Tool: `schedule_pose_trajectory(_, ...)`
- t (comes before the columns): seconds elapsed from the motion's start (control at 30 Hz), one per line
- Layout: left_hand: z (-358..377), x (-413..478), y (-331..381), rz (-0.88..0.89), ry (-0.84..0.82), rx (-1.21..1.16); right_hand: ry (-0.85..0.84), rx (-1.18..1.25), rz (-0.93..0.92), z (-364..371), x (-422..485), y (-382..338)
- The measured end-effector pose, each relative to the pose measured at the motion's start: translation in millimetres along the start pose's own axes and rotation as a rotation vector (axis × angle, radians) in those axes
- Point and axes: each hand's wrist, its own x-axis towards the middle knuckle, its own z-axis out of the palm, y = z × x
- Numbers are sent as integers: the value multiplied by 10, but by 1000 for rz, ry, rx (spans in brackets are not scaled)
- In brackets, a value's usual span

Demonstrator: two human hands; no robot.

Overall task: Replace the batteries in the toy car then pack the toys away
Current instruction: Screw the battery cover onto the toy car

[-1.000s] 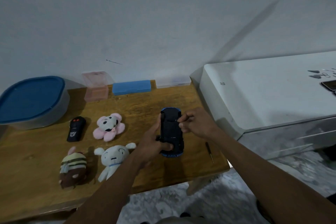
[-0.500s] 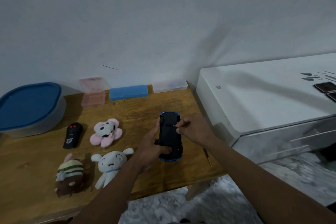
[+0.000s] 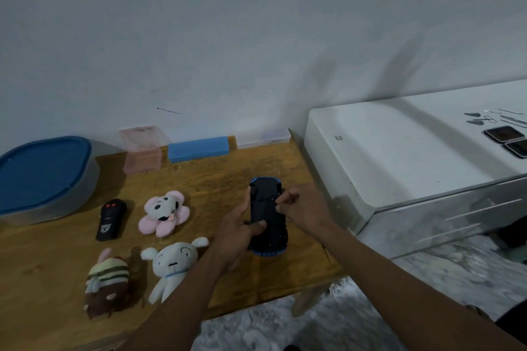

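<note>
Near the front edge of the tabletop: a striped brown plush point(image 3: 107, 283) lies beside a white plush point(image 3: 171, 265), both close to the left forearm.
Right front corner: a thin screwdriver point(image 3: 326, 254) lies just beside the right forearm, mostly hidden.
Toy car point(image 3: 268, 216): blue body, black underside facing up, held over the right half of the tabletop point(image 3: 42, 293), lengthwise toward the wall; whether it touches the wood cannot be told.
Left hand point(image 3: 238, 232): wrapped around the car's left side, thumb pressed across the underside, grasping the car.
Right hand point(image 3: 302, 209): fingertips pinched together against the car's right edge near its far end; what they pinch is too small to tell.
Middle of the tabletop: a pink plush point(image 3: 164, 214), with a black remote control point(image 3: 109, 219) to its left.
Left edge: a grey tub with a blue lid point(image 3: 42, 177).
Back edge, against the wall: a pink clear box point(image 3: 142, 151), a blue case point(image 3: 198, 148) and a clear case point(image 3: 263, 138) in a row.
Beyond the right edge: a white cabinet point(image 3: 399, 157) carrying small tools and two dark devices.
</note>
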Motion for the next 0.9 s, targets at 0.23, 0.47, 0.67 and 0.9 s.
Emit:
schedule_pose_trajectory(0.23,21,0,4,-22,-7,-81,30,99,113,-5,11,-58)
schedule_pose_trajectory(0.47,66,-27,-34,-9,-26,-46,87,204,295,28,36,49)
schedule_pose_trajectory(0.67,185,-10,-146,-43,0,-138,44,262,337,-33,-22,191)
schedule_pose_trajectory(0.9,456,-7,-214,-93,-23,-258,27,270,349,-252,-3,484)
